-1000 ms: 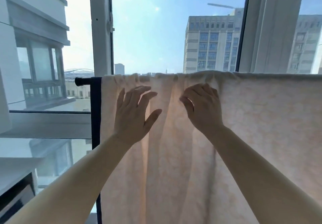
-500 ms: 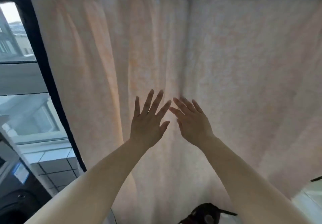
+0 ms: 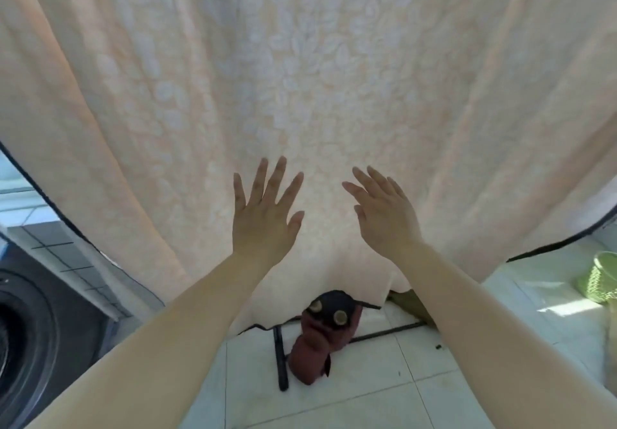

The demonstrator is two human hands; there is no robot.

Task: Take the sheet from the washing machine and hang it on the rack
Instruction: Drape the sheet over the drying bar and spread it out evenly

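Observation:
A pale peach sheet [image 3: 300, 78] with a faint white leaf pattern hangs in front of me and fills most of the view. Its lower hem ends just above the floor. The rack's top bar is out of view; a black rack foot [image 3: 280, 358] lies on the tiles under the hem. My left hand [image 3: 263, 218] is flat with fingers spread, against or just before the lower part of the sheet. My right hand [image 3: 384, 215] is beside it, fingers apart, also holding nothing. The dark washing machine [image 3: 36, 335] with its round door stands at the lower left.
A dark red slipper with a black toe [image 3: 324, 335] is on the white tiled floor [image 3: 367, 392] below the sheet. A green mesh basket [image 3: 601, 281] stands at the right edge. A black-edged cloth strip [image 3: 43, 191] runs along the sheet's left side.
My view has dropped from the rack's top bar and window down to the sheet's lower hem and floor. Both hands slid down the sheet, and my right hand opened flat.

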